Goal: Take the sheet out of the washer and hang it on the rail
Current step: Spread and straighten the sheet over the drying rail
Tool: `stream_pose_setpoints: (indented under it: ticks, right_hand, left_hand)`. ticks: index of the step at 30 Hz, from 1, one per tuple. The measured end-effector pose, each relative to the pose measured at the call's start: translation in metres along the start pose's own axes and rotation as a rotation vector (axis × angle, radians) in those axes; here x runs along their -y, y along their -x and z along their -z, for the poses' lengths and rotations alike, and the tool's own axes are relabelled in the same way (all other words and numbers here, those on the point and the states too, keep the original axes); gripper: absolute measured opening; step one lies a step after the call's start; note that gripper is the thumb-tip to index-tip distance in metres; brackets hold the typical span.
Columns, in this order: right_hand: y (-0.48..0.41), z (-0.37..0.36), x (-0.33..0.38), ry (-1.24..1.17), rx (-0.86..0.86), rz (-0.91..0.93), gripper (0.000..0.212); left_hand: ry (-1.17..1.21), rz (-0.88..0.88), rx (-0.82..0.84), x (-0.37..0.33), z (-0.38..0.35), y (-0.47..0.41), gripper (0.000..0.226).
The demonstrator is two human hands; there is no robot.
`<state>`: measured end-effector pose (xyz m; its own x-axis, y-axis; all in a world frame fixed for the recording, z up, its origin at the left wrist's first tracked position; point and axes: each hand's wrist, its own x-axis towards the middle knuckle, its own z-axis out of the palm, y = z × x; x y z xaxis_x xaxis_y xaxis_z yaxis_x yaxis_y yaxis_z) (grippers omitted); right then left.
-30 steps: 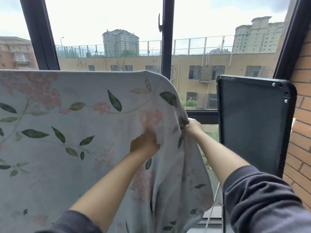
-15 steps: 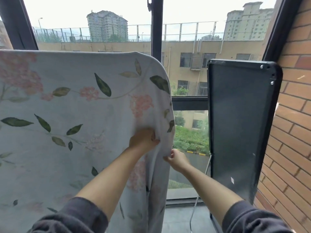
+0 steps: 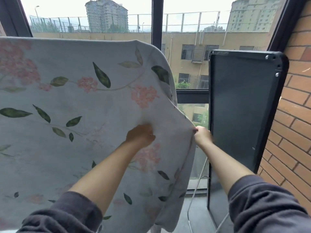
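Observation:
A pale sheet (image 3: 67, 132) printed with pink flowers and green leaves hangs draped over a rail that its top fold hides. It fills the left and middle of the view. My left hand (image 3: 140, 136) grips a bunch of the cloth near the sheet's right side. A little to the right, my right hand (image 3: 202, 135) pinches the sheet's right edge and pulls it outward, so the cloth is stretched between the two hands. The washer is out of view.
A tall black panel (image 3: 242, 106) leans upright just right of my right hand, against a brick wall (image 3: 289, 123). Dark window frames (image 3: 157, 21) stand behind the sheet. A thin metal rack leg (image 3: 195, 190) slants down below the sheet's edge.
My right hand has moved from low beside the sheet's edge up and to the right, drawing that edge outward and spreading the cloth. My left hand keeps its grip in about the same place.

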<state>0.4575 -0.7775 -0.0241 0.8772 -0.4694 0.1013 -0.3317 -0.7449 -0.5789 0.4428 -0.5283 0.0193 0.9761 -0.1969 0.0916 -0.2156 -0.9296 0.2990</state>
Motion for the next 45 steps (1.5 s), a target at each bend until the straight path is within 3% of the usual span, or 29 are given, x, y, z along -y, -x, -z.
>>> stream_pose_setpoints:
  ticks: [7, 10, 14, 18, 22, 26, 30, 33, 38, 41, 45]
  right_hand:
    - [0.017, -0.055, -0.011, 0.066, 0.269, 0.022, 0.017]
    - [0.027, -0.078, -0.021, 0.137, 0.473, 0.047, 0.032]
    - [0.049, -0.113, -0.036, 0.147, 0.488, 0.048, 0.028]
    - [0.062, -0.130, -0.053, -0.146, 0.506, 0.078, 0.018]
    - [0.067, -0.123, -0.088, -0.504, 0.393, -0.103, 0.019]
    - [0.071, -0.092, -0.100, -0.541, 0.738, -0.261, 0.025]
    - [0.036, -0.056, -0.103, -0.180, 0.473, -0.060, 0.042]
    - [0.020, -0.037, -0.102, 0.006, 0.611, -0.018, 0.040]
    - [0.001, -0.026, -0.089, 0.329, 0.489, 0.022, 0.034]
    - [-0.001, -0.018, -0.073, 0.414, 0.178, -0.032, 0.033]
    - [0.009, -0.033, -0.074, 0.399, 0.265, -0.058, 0.022]
  left_hand:
    - [0.031, -0.044, 0.054, 0.007, -0.018, 0.003, 0.022]
    - [0.071, -0.023, 0.088, 0.012, -0.029, 0.005, 0.025]
    - [0.034, -0.035, 0.138, 0.013, -0.046, 0.008, 0.028]
    - [-0.055, -0.070, 0.213, 0.012, -0.070, 0.016, 0.032]
    - [-0.078, -0.048, 0.332, 0.015, -0.096, 0.022, 0.037]
    - [-0.088, -0.049, 0.419, 0.011, -0.114, 0.025, 0.039]
    - [-0.098, -0.085, 0.488, 0.001, -0.124, 0.022, 0.038]
    - [-0.104, -0.101, 0.537, -0.005, -0.125, 0.020, 0.042]
    - [-0.146, -0.132, 0.589, -0.009, -0.120, 0.012, 0.030]
    - [-0.125, -0.110, 0.539, -0.007, -0.116, 0.009, 0.033]
    - [-0.093, -0.086, 0.488, 0.000, -0.118, 0.010, 0.037]
